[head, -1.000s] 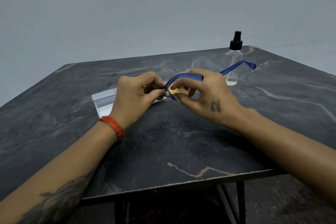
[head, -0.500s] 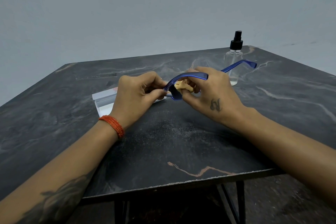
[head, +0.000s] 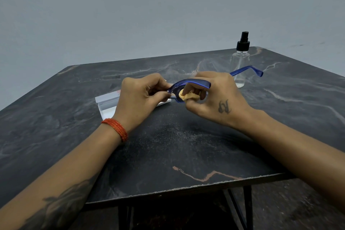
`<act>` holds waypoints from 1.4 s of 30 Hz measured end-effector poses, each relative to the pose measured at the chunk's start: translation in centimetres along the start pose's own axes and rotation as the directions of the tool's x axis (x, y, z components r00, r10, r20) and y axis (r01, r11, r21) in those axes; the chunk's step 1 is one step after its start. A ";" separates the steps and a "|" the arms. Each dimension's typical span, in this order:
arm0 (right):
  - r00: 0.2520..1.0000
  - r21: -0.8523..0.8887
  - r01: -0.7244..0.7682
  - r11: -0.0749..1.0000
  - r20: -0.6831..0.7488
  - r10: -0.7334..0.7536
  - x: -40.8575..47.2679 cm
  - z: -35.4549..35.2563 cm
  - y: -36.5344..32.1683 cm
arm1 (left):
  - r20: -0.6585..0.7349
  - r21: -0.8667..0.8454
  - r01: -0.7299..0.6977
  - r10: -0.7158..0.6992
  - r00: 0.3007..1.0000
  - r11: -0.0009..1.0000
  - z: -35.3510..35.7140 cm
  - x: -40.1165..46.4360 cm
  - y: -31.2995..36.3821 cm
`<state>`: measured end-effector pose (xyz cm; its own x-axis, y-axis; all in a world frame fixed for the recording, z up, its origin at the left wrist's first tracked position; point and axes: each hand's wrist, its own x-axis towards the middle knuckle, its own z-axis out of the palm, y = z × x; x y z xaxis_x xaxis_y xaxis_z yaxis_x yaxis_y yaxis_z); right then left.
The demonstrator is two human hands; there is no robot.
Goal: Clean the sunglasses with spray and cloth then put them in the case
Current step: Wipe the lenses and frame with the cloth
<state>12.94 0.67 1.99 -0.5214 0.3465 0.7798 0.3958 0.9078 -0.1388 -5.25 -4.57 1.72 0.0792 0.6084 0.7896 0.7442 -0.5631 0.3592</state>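
The blue sunglasses (head: 188, 82) are being held above the middle of the table (head: 186, 147), not resting on it. Their long axis is running left to right between the two hands, and one temple arm is sticking out past the right hand toward the far right corner. The left hand (head: 141, 97) is pinching the left end of the frame with curled fingers. The right hand (head: 214, 99) is gripping a small yellow cloth (head: 188, 96) and pressing it against the lens from below, so the lens is lying just above and between its fingers. The right hand is the nearer one to the lens, and I judge the wiping is in progress. The white case (head: 108, 101) is lying behind the left hand, near the left side. The spray bottle (head: 239, 65) is standing upright near the far right corner, well apart from the case
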 end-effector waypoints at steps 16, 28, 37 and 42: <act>0.999 0.024 0.047 0.999 -0.006 -0.047 0.0 0.3 0.1 | 0.003 -0.011 -0.018 0.018 1.000 1.000 0.0 0.0 0.5; 0.999 0.073 -0.021 0.997 0.029 0.019 0.1 0.2 0.2 | -0.017 -0.031 0.011 -0.012 1.000 0.999 -0.1 0.0 0.2; 0.999 0.076 -0.011 0.997 0.051 0.008 0.2 0.3 0.3 | 0.004 -0.039 0.003 -0.003 1.000 0.999 0.0 0.0 0.3; 0.999 0.081 -0.011 0.997 0.050 0.007 0.2 0.3 0.3 | 0.015 -0.050 0.007 -0.006 1.000 0.999 -0.1 0.0 0.4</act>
<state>12.74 1.08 1.96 -0.5560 0.3642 0.7471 0.3390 0.9201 -0.1963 -4.96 -4.85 1.90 0.0843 0.6200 0.7800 0.7107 -0.5861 0.3891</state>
